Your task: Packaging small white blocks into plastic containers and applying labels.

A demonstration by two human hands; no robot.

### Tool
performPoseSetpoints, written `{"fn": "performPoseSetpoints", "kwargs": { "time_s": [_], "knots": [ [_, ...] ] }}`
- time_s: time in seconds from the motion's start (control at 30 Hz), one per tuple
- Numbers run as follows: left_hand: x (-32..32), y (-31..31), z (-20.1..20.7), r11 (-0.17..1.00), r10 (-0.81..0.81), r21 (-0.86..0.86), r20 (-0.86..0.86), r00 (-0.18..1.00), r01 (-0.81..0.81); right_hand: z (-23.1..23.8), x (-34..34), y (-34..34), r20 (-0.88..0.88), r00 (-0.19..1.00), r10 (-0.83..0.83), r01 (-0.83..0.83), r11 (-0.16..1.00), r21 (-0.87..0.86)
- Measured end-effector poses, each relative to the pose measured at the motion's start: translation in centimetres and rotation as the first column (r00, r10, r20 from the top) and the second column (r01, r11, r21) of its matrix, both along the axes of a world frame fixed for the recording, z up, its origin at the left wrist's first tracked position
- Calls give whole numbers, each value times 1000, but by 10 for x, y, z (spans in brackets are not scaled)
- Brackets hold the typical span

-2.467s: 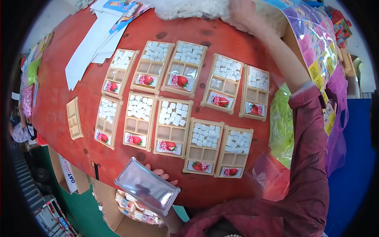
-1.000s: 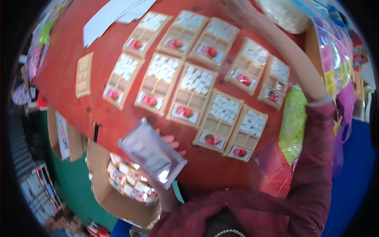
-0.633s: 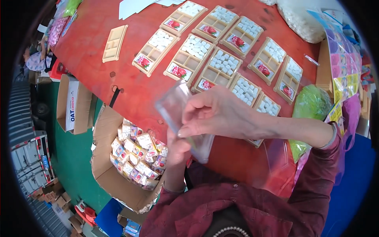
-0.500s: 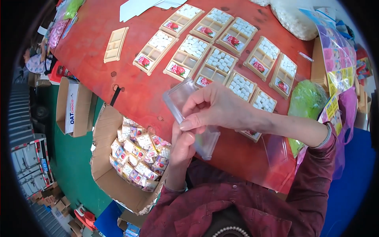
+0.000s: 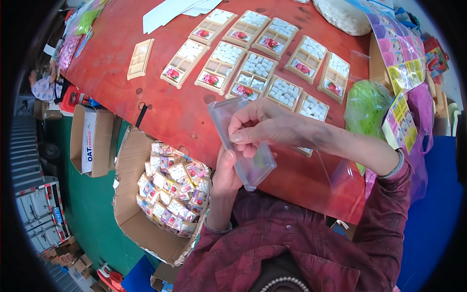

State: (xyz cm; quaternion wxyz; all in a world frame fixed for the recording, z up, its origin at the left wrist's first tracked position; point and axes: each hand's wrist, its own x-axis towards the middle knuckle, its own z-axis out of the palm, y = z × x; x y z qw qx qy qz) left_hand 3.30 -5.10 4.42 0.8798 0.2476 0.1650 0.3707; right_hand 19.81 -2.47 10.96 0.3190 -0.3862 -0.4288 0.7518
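A clear plastic cover (image 5: 260, 170), shallow and rectangular with raised edges, is tilted between my hands above the table's near edge. My left hand (image 5: 226, 171) grips it from below, the thumb up against its side. From the right, my right hand (image 5: 260, 124) reaches over with fingers curled and pinched at the cover's middle; whether they hold anything besides it is hidden. Past the hands lie rows of beige compartment trays (image 5: 221, 68), with white pellets in one end and a strawberry picture in the other. My right forearm hides part of the nearest trays.
The red table (image 5: 112, 73) carries an unfilled beige tray (image 5: 140, 59), white sheets (image 5: 168, 14), a bag of white pellets (image 5: 343, 17) and a green plastic bag (image 5: 366, 109). Beside its near left edge stands an open cardboard box (image 5: 127, 194) of packed trays (image 5: 175, 187).
The clear cover has turned slightly and its lower end shows more. Both hands stay on it, and the right fingers have curled in closer. The whole view has shifted a little.
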Motion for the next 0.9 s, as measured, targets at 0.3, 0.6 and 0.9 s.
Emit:
{"fn": "performPoseSetpoints", "kwargs": {
  "time_s": [0.3,0.6,0.9],
  "knots": [
    [1,7,0,988,18,-153,-7,1000,-19,40,32,3,286,942,-175,92,955,281],
    [0,20,-1,998,64,-8,-10,998,-65,43,197,69,674,-325,-664,-220,746,629],
    [20,12,12,998,-41,41,-121,992,46,-15,166,39,676,349,-649,-87,696,713]
  ]
}}
